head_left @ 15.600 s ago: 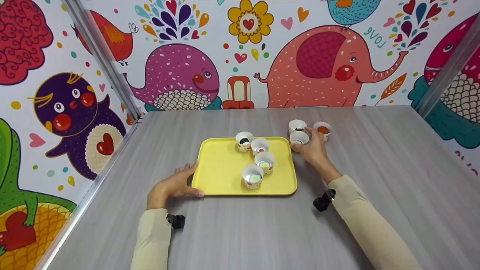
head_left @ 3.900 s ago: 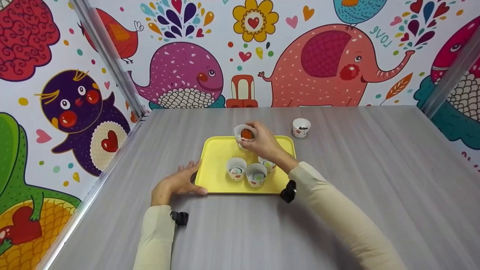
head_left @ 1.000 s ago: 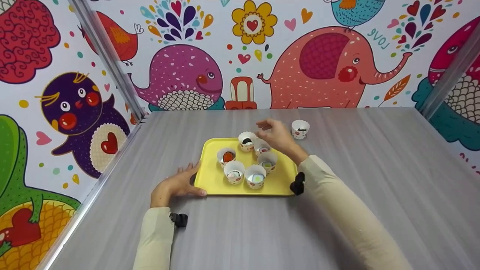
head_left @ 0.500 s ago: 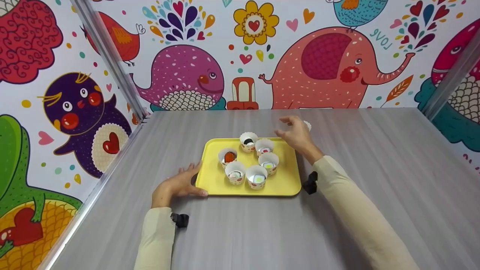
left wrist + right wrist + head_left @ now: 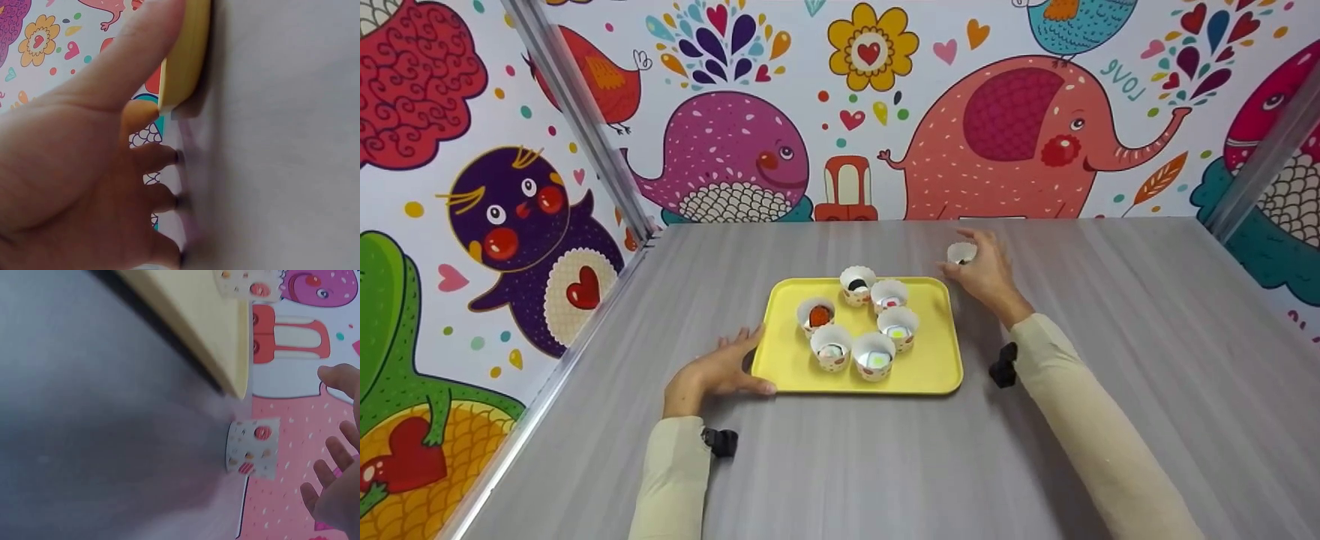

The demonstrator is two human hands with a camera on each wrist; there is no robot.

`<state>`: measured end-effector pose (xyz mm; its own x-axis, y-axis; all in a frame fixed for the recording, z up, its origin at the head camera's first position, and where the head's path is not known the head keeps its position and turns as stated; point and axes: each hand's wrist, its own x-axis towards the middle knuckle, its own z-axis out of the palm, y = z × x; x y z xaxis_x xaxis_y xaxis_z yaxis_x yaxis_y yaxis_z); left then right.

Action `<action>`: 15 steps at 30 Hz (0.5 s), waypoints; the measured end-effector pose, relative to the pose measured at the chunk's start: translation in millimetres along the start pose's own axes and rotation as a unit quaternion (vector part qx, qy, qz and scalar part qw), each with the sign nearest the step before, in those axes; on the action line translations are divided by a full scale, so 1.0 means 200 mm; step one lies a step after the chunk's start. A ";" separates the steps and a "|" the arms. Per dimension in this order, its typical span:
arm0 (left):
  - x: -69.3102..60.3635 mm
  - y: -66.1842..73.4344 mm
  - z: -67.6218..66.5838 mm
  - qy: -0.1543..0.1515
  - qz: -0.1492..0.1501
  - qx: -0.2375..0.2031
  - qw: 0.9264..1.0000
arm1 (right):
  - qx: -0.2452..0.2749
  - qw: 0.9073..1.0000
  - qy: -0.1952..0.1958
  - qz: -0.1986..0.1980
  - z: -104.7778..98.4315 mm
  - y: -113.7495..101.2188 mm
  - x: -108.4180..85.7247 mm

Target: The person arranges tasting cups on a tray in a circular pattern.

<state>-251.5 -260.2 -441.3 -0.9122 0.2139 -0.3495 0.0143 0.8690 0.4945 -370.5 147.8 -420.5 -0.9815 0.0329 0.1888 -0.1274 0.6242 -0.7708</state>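
Observation:
A yellow tray (image 5: 791, 352) lies on the table with several white patterned paper cupcake cups on it. One cup (image 5: 816, 318) has an orange-red thing inside; another cup (image 5: 858, 286) holds a black-and-white piece. My left hand (image 5: 716, 371) steadies the tray's left side, thumb against its front corner; in the left wrist view the other fingers (image 5: 163, 197) spread onto the table. Behind the tray's right corner stands a lone cup (image 5: 962, 253) with something dark inside. Around it reaches my right hand (image 5: 988, 277), fingers spread; the right wrist view shows them apart from that cup (image 5: 253, 447).
The grey table (image 5: 855, 465) ends at a back wall (image 5: 855, 112) printed with cartoon animals. A metal post (image 5: 577, 112) stands at the left corner, another (image 5: 1252, 127) at the right. Black wrist cameras sit below both hands.
Over the longer span, cups came from the table onto the tray, the orange-red one among them. In the last second my right hand moved right from the tray to the lone cup; my left hand stayed.

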 end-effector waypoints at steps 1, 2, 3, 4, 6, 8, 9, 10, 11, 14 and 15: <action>0.00 0.00 0.00 0.000 -0.002 0.000 1.000 | -0.004 1.000 0.004 0.001 0.00 0.01 0.00; 0.00 0.00 0.00 0.000 -0.004 -0.001 1.000 | -0.007 1.000 0.007 0.001 -0.01 0.02 0.01; 0.00 0.00 0.00 0.000 -0.005 -0.002 1.000 | -0.010 1.000 0.009 0.001 -0.01 0.03 0.01; 0.00 0.00 0.00 0.000 -0.007 -0.002 1.000 | -0.012 1.000 0.010 0.002 -0.01 0.05 0.01; 0.00 0.00 0.00 -0.001 -0.010 -0.002 1.000 | -0.012 1.000 0.011 0.004 0.00 0.06 0.02; 0.00 0.00 0.01 -0.003 -0.011 -0.001 1.000 | -0.007 1.000 0.013 0.007 0.00 0.08 0.02; 0.00 0.00 0.01 -0.004 -0.010 0.001 1.000 | -0.003 1.000 0.014 0.007 0.00 0.09 0.02; 0.00 0.00 0.01 -0.005 -0.008 0.003 1.000 | 0.002 1.000 0.016 0.007 0.00 0.09 0.02; 0.00 0.00 0.01 -0.005 -0.006 0.005 1.000 | 0.007 1.000 0.017 0.006 0.00 0.10 0.03; 0.00 0.00 0.01 -0.006 0.001 0.006 1.000 | 0.017 1.000 0.021 0.004 0.01 0.10 0.03; 0.00 0.00 0.01 -0.006 0.002 0.007 1.000 | 0.018 1.000 0.021 0.003 0.01 0.10 0.03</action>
<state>-250.3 -259.5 -442.0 -0.9071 0.2220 -0.3577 0.0232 0.8748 0.4840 -379.3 158.9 -435.9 -0.9753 0.0706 0.2091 -0.1271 0.5950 -0.7936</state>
